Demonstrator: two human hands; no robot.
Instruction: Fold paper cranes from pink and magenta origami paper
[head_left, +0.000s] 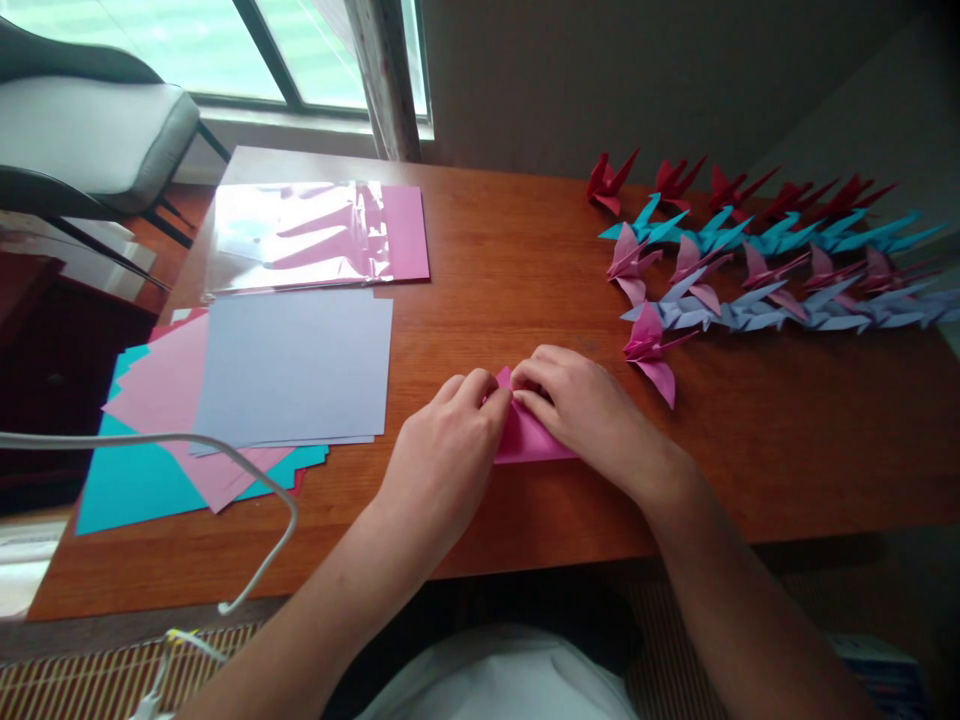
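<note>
A folded sheet of bright pink origami paper (pixel 529 440) lies on the wooden table in front of me, its upper tip poking up between my fingers. My left hand (pixel 461 430) pinches its left side near the tip, thumb and fingers pressed together. From the other side, my right hand (pixel 574 400) grips the paper close to the same tip with curled fingers. Both hands cover much of the sheet, so the fold under the fingers is hidden. Just right of my right hand stands a finished pink paper crane (pixel 651 352).
Rows of paper cranes in red (pixel 611 183), turquoise (pixel 649 222), light pink (pixel 630 265) and lavender (pixel 679 305) line the right back. Left are loose coloured sheets (pixel 300 365) and a plastic-wrapped paper pack (pixel 405 235). A white cable (pixel 277 485) crosses the left front; a chair (pixel 90 130) stands beyond.
</note>
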